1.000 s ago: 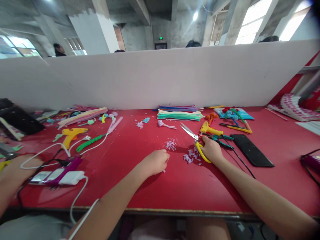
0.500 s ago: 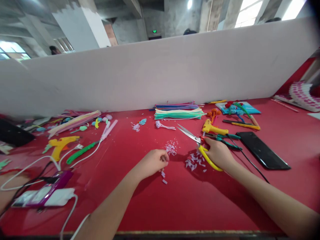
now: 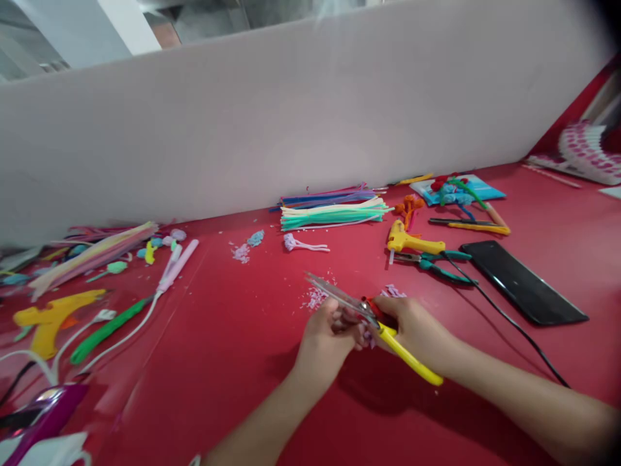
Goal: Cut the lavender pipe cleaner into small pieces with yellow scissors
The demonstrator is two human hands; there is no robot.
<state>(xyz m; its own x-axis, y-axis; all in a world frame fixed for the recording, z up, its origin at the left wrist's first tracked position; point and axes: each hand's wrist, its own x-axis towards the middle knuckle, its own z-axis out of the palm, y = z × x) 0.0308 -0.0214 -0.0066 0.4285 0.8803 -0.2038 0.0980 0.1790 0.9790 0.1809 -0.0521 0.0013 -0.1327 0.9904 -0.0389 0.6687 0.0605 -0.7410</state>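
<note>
Yellow-handled scissors (image 3: 407, 355) are in my right hand (image 3: 420, 330), whose fingers are wrapped round the handles; the blades point up and left, over my left hand (image 3: 330, 333). My left hand is beside the blades with its fingers curled together; what it pinches, if anything, is too small to tell. Small lilac bits (image 3: 315, 298) lie on the red table behind my left hand. More lilac pieces (image 3: 392, 292) show behind my right hand and partly under it. A lilac pipe-cleaner piece with thin stems (image 3: 305, 245) lies farther back.
Pipe-cleaner bundles (image 3: 334, 215) lie by the white partition (image 3: 291, 129). At right are a yellow glue gun (image 3: 414, 242), teal-handled pliers (image 3: 449, 268) and a black phone (image 3: 524, 281). Another glue gun (image 3: 53, 320), a green tool (image 3: 109, 330) and cables are at left.
My left hand has moved right and the scissors have come down and left, so the two hands are now close together. The view has tilted down and shifted right.
</note>
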